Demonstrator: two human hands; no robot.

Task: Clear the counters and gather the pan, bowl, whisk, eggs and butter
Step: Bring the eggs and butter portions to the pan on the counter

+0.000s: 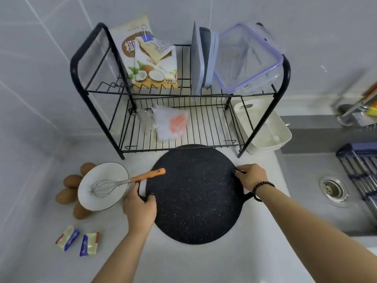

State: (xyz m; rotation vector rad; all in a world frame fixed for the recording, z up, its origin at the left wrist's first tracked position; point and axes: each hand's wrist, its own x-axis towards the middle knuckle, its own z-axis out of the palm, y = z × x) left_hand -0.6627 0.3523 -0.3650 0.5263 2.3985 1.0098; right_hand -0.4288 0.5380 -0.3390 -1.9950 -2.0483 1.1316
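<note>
Left hand (140, 209) and right hand (251, 177) each grip a side handle of the pan (195, 195) on the counter (183, 262); bowl (102, 186) holding the whisk (114, 183) just left of the pan.

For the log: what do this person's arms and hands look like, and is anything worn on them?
Both forearms are bare, with no sleeves in view and no gloves. The right hand has a dark bead bracelet round its wrist; the fingernail that shows looks dark, perhaps polished. The left hand and its wrist carry nothing that can be seen: no ring, watch or band.
</note>
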